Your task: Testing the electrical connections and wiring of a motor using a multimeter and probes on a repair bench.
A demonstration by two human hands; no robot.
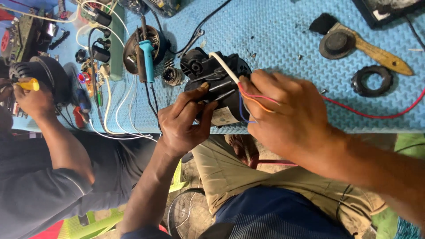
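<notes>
A black motor housing (208,73) with a pale label sits at the near edge of the blue foam mat (274,31). My left hand (183,121) grips its near side, fingers pressed on the black casing. My right hand (283,115) lies over the housing's right side and pinches thin red, orange and blue wires (254,98). These wires come out of a white cable (222,65) that runs across the housing.
A teal-handled soldering iron (146,52) rests in a round stand on the left. A wooden-handled brush (367,46), a black ring (372,81) and a red wire (380,116) lie on the right. At far left, a co-worker's hand (33,99) holds a yellow-handled tool (30,84) by a black round casing (46,73).
</notes>
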